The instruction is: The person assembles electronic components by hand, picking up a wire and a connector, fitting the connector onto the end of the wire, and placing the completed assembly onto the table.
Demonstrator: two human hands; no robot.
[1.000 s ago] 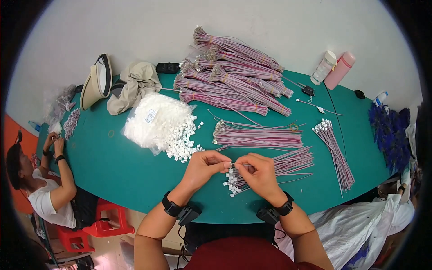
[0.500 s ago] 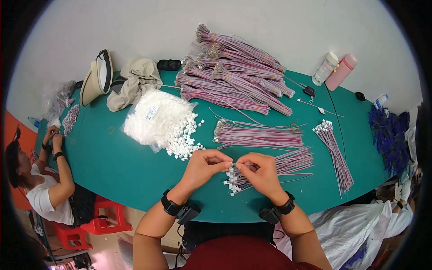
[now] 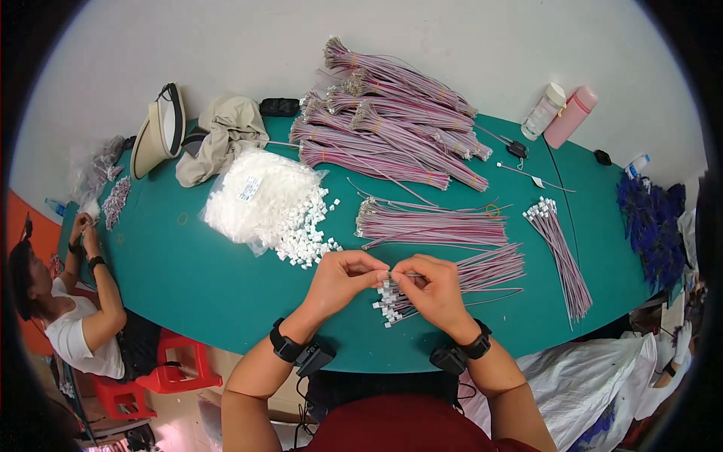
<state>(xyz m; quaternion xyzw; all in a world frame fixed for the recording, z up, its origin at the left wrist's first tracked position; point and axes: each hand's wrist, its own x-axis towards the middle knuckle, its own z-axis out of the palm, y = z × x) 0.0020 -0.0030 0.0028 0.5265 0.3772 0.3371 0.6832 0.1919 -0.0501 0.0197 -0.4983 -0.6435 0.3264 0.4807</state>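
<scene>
Little has changed over the last second: the left hand (image 3: pixel 343 273) and right hand (image 3: pixel 431 285) stay together above the near side of a green bench (image 3: pixel 188 286), which suggests the same piece is being worked. Each grip is a closed pinch of thumb and finger. The left seems to have a small white plug (image 3: pixel 386 276), the right a thin wire just beside it; the fingers hide how they join. Just below lies a fan of wires (image 3: pixel 493 271) tipped with white plugs. To the left, loose plugs (image 3: pixel 305 237) spill from a clear bag (image 3: pixel 226 215). The bag carries a white label (image 3: pixel 249 188) with print too small to read. No brand can be made out.
</scene>
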